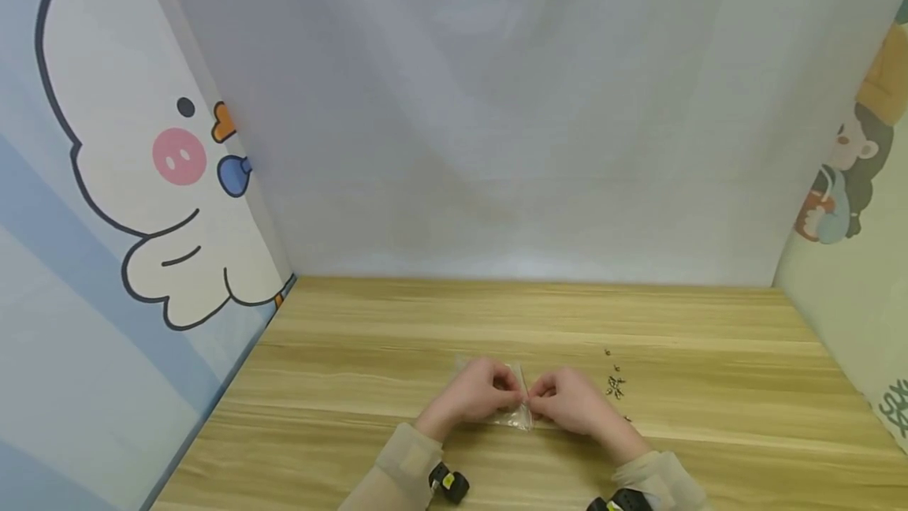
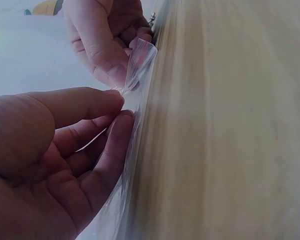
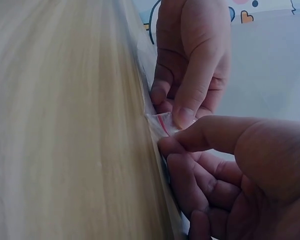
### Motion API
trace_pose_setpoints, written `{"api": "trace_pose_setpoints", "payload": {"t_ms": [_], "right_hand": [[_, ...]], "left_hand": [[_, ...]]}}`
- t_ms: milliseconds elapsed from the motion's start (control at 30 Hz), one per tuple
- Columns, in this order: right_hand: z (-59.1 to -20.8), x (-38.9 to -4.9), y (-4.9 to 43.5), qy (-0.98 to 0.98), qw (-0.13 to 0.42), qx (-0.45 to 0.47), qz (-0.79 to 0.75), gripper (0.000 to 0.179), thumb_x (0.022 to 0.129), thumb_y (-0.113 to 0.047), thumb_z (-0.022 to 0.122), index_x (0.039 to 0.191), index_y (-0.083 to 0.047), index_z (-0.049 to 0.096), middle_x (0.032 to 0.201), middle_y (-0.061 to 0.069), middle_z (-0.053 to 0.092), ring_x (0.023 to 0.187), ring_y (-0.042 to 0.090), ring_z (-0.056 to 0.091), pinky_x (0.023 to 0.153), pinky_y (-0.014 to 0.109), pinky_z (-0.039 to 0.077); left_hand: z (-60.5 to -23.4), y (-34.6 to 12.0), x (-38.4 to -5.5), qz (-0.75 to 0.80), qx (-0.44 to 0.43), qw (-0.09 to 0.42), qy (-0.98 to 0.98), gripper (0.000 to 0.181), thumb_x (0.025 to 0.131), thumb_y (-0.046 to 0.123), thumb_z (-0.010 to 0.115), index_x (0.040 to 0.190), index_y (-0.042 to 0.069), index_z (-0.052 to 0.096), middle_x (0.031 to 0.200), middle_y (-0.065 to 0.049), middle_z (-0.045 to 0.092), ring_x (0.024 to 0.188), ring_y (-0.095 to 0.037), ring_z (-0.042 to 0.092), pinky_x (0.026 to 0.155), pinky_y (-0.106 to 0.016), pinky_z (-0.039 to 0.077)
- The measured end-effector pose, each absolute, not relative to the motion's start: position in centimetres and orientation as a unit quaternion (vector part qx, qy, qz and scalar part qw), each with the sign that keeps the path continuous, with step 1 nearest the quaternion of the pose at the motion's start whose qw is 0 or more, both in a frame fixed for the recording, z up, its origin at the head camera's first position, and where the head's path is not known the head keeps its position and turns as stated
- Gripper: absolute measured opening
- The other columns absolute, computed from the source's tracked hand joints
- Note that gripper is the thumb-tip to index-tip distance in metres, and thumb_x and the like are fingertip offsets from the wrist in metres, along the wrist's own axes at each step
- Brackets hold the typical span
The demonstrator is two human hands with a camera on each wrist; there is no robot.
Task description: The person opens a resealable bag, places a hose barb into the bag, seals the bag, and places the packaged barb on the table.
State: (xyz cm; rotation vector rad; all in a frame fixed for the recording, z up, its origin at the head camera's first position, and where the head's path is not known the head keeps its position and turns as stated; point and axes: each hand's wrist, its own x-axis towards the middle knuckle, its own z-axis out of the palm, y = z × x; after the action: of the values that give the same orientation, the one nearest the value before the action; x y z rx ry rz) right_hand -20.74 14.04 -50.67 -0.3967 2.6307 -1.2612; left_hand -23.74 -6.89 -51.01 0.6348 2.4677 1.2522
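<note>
Both hands meet at the top edge of a clear plastic zip bag (image 1: 521, 416) low over the table. My left hand (image 1: 485, 391) pinches the bag near its opening between thumb and fingers, with most of the bag lying beneath that hand. From the other side, my right hand (image 1: 571, 400) pinches the same edge with thumb and index finger. A red zip line (image 3: 163, 124) shows on the bag's mouth in the right wrist view. Just right of the right hand lies a loose cluster of small metal screws (image 1: 615, 386).
The wood-grain table (image 1: 355, 322) carries everything. A pale curtain-like backdrop (image 1: 525, 140) rises behind it. Printed panels stand at both sides, with a white cartoon bird (image 1: 120, 101) on the left one.
</note>
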Motion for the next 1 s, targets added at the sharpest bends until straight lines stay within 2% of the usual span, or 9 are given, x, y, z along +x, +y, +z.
{"api": "trace_pose_setpoints", "payload": {"t_ms": [200,467,767,900,1000], "right_hand": [[-50.99,-20.93,14.22,0.891,0.089,-0.133,-0.424,0.005,0.084,-0.01,0.075,0.08,-0.012,0.077,0.075,-0.006,0.069,0.065,0.012,0.058,0.057,0.027,0.047],[-50.82,-20.81,14.1,0.897,0.091,-0.109,-0.419,0.011,0.091,-0.02,0.079,0.082,-0.014,0.076,0.07,-0.005,0.066,0.063,0.013,0.06,0.057,0.029,0.048],[-51.08,-20.89,13.89,0.908,0.067,-0.078,-0.407,0.013,0.086,-0.015,0.08,0.078,-0.014,0.069,0.068,-0.005,0.063,0.06,0.013,0.056,0.054,0.028,0.044],[-51.23,-21.13,13.83,0.91,0.051,-0.083,-0.404,0.022,0.085,-0.013,0.084,0.079,-0.017,0.063,0.072,-0.004,0.061,0.065,0.014,0.054,0.06,0.03,0.044],[-51.21,-21.25,13.79,0.909,0.046,-0.1,-0.402,0.021,0.086,-0.01,0.085,0.08,-0.018,0.068,0.077,-0.007,0.064,0.073,0.013,0.058,0.07,0.035,0.049]], "left_hand": [[-50.96,-7.02,-23.73,0.44,0.228,0.156,0.854,0.012,0.096,0.007,0.078,0.085,0.011,0.075,0.076,0.008,0.066,0.069,-0.006,0.058,0.065,-0.022,0.048],[-50.64,-7.04,-23.74,0.433,0.222,0.171,0.857,0.011,0.097,0.013,0.076,0.086,0.014,0.075,0.077,0.008,0.067,0.07,-0.006,0.058,0.066,-0.023,0.047],[-50.29,-6.97,-23.62,0.451,0.213,0.184,0.847,0.007,0.097,0.01,0.07,0.091,0.009,0.073,0.08,0.001,0.069,0.071,-0.009,0.059,0.064,-0.024,0.047],[-50.46,-7.03,-23.69,0.456,0.211,0.186,0.845,0.008,0.098,0.012,0.069,0.091,0.009,0.072,0.08,0.0,0.069,0.071,-0.01,0.059,0.063,-0.023,0.046],[-50.58,-7.12,-23.77,0.459,0.206,0.188,0.843,0.008,0.098,0.013,0.069,0.092,0.009,0.072,0.081,0.001,0.069,0.072,-0.011,0.059,0.063,-0.024,0.047]]}}
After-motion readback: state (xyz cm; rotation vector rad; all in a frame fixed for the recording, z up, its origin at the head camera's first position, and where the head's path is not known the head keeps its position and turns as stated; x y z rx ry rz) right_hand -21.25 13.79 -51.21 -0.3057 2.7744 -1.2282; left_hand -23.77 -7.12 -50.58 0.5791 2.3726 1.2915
